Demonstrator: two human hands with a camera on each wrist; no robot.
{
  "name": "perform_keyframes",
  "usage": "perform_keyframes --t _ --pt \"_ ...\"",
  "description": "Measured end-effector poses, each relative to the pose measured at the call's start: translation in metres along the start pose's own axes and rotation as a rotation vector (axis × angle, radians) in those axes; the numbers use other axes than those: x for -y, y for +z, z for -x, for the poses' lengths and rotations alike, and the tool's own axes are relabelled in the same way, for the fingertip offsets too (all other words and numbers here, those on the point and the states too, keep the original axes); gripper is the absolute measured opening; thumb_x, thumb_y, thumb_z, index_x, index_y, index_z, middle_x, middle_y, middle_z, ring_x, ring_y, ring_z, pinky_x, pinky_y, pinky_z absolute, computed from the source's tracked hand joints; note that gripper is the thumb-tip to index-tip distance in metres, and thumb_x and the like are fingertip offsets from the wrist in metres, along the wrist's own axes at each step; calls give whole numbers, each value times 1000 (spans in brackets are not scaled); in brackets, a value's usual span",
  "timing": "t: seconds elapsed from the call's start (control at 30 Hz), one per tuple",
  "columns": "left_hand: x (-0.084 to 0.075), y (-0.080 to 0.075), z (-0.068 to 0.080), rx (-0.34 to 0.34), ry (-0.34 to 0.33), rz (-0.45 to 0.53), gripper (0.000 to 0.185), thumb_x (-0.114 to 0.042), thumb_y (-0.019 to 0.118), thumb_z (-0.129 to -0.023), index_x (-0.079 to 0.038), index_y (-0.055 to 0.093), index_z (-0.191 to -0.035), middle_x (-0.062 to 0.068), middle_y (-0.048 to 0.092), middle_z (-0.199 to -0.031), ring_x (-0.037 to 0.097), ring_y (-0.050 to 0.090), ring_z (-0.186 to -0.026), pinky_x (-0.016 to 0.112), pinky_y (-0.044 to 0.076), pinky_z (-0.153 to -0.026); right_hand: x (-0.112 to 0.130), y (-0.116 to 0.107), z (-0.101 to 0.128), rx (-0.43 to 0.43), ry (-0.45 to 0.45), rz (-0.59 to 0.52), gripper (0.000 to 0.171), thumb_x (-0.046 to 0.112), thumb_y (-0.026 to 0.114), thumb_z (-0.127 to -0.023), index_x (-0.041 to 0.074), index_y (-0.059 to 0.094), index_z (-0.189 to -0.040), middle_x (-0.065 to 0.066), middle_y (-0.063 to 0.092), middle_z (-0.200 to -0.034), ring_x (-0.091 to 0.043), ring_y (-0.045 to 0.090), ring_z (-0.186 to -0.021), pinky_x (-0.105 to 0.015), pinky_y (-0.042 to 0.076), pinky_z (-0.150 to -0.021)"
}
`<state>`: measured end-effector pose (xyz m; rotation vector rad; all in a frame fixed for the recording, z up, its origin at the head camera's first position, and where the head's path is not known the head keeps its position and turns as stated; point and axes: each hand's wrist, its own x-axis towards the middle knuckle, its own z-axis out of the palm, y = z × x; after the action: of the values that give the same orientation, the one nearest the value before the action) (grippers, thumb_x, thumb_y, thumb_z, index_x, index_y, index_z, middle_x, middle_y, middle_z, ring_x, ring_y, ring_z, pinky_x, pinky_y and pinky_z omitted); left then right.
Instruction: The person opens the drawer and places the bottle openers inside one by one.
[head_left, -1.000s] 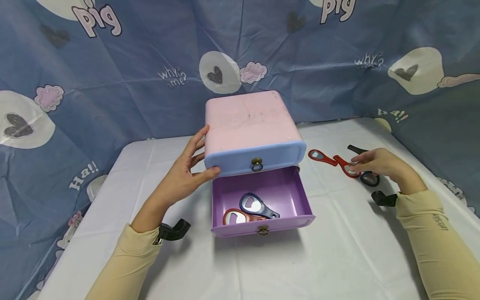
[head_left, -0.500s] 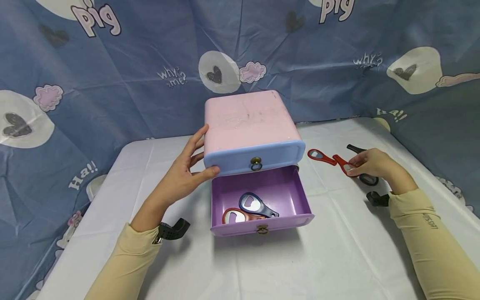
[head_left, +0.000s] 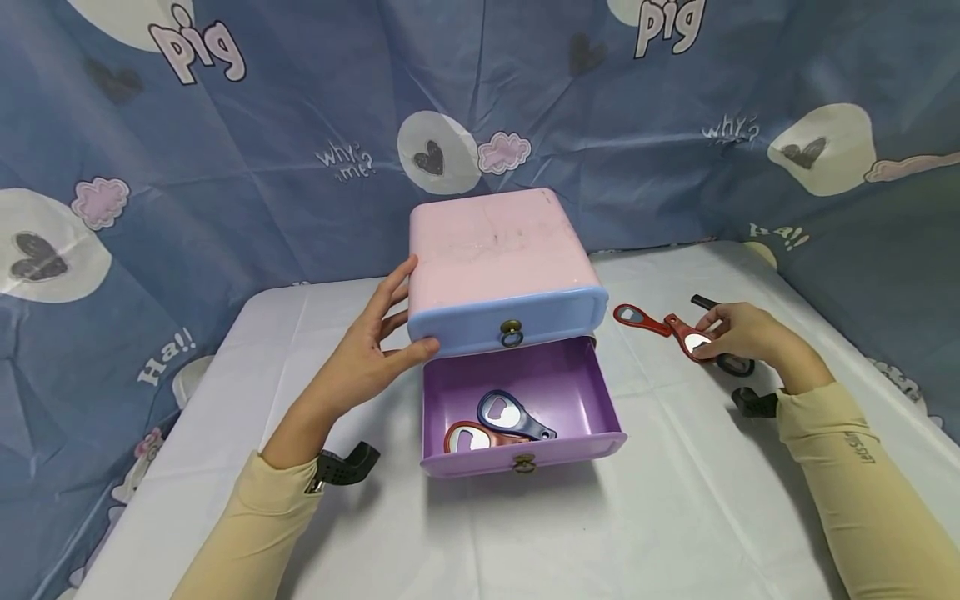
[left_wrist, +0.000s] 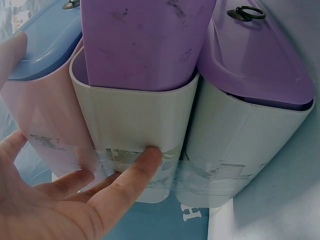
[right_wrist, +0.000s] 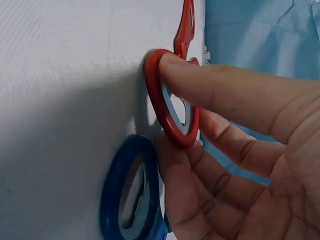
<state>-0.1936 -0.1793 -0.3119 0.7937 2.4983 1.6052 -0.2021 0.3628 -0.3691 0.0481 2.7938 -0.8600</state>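
My left hand [head_left: 356,362] rests against the left side of a small drawer cabinet [head_left: 495,246], thumb on the corner of its blue drawer [head_left: 457,328]. In the left wrist view its fingers spread along the stacked cabinet shells. Below, a purple drawer [head_left: 581,447] stands pulled out, holding a dark blue bottle opener [head_left: 534,427] over a red-rimmed one. To the right, my right hand [head_left: 746,333] pinches a red bottle opener [right_wrist: 154,90] by its ring end, thumb on its face. A blue bottle opener [right_wrist: 111,200] lies beside those fingers, partly covered by the hand in the head view.
Another red bottle opener [head_left: 652,322] lies on the white tablecloth [head_left: 675,467], its handle end close to the pinched one. The left wrist view shows a further purple drawer [left_wrist: 260,60], pushed in. A patterned blue cloth [head_left: 300,108] hangs behind the table.
My right hand has moved slightly left, from over the openers to a pinch on the red bottle opener's ring. My left hand stays at the cabinet.
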Motion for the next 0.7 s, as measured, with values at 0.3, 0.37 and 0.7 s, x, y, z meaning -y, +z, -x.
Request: perform_keyframes --t 0.3,0.37,0.7 --pt "0 0 0 -1 1 -4 99 -17 80 -98 -55 20 -167 9 25 -175 42 40 -157 63 53 -111 -2 -6 4 63 -3 -94 49 15 77 -100 -15 59 -134 -2 66 -88 -11 62 -68 -29 55 -65" --pt "0 0 0 -3 6 -6 99 -16 80 -98 -54 20 -167 9 25 -175 42 40 -157 64 52 -111 -2 -9 5 75 -3 -99 49 14 75 -101 -16 59 -137 0 67 -89 -9 63 -69 -27 56 -67" --pt "-1 0 0 -2 -2 -6 98 -18 80 -98 -56 20 -167 8 26 -175 41 40 -158 63 53 -112 0 -19 13 87 5 -211 48 9 70 -104 -19 55 -140 4 70 -96 -1 69 -81 -24 64 -77"
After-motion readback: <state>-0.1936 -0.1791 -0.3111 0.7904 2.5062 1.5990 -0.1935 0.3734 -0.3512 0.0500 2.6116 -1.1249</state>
